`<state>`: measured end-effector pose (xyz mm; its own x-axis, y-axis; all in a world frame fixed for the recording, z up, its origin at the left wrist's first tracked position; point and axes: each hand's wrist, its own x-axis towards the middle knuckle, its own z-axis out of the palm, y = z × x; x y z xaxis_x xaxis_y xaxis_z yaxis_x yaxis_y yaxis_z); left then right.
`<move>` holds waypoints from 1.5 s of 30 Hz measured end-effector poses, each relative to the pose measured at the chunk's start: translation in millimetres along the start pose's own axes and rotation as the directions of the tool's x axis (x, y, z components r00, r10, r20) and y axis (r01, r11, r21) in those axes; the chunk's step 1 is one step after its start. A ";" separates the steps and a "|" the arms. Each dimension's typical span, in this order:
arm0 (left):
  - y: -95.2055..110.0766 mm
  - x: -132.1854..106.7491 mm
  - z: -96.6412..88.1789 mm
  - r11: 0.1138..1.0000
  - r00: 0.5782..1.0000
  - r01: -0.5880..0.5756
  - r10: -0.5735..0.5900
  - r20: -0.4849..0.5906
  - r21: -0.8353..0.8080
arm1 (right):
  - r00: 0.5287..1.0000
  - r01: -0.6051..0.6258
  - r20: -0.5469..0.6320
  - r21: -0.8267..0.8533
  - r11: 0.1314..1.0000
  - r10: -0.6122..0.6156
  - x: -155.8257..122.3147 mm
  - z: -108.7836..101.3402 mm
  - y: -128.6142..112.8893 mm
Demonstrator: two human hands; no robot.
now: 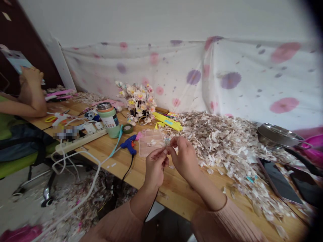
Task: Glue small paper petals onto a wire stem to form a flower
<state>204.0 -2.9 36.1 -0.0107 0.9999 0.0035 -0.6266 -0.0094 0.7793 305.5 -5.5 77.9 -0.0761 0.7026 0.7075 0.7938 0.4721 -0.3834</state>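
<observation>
Wooden tabletop [141,174] runs under both hands, its near edge just below the wrists. Closest to the camera, the left hand [154,169] and the right hand [185,158] meet fingertip to fingertip above the wood, each pinched nearly closed on a tiny pale piece [168,149] held between them; it is too small and blurred to say what it is. A thin dark cord hangs down from the left hand.

By the look of it, the step in hand is a fine fitting or pressing of that small piece, held up clear of the table. The next move would seem to call for a steady two-handed pinch and small, careful finger work, since the piece could easily slip into the litter.

Just beyond the fingertips lies a clear plastic compartment box [150,143], and just left of it a blue glue gun [129,144]. To the right of the right hand spreads a deep heap of pale paper scraps [227,144]. Farther past the left hand stand a green tumbler [109,120], a roll of tape [127,128] and a white power strip [80,139]. Behind the box sits a bunch of paper flowers [137,99]. Far left, another person's arm [30,97] rests on the table.
</observation>
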 end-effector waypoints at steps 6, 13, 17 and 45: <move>-2.0 1.4 -1.2 0.998 0.999 -0.052 0.052 0.000 0.032 | 1.000 -0.001 0.004 0.019 1.000 0.001 -0.5 -1.7 -1.3; 6.3 1.6 -16.8 0.919 0.920 -0.377 0.386 -0.065 0.118 | 0.990 0.120 -0.091 0.153 0.981 -0.107 0.2 -16.0 -6.1; 13.5 -6.5 -27.4 0.867 0.865 -0.473 0.491 -0.104 0.154 | 0.987 0.155 -0.070 0.217 0.964 -0.143 0.1 -21.4 -11.1; -11.2 -42.4 -2.9 0.977 0.982 0.182 -0.175 0.073 -0.110 | 0.710 -0.638 0.340 0.682 0.359 0.617 -147.1 11.7 -34.3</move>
<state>209.1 -45.2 25.4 0.1565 0.9838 -0.0870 -0.6995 0.1725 0.6935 282.4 -118.9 -19.9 0.2304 0.9710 0.0642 -0.0782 0.0842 -0.9934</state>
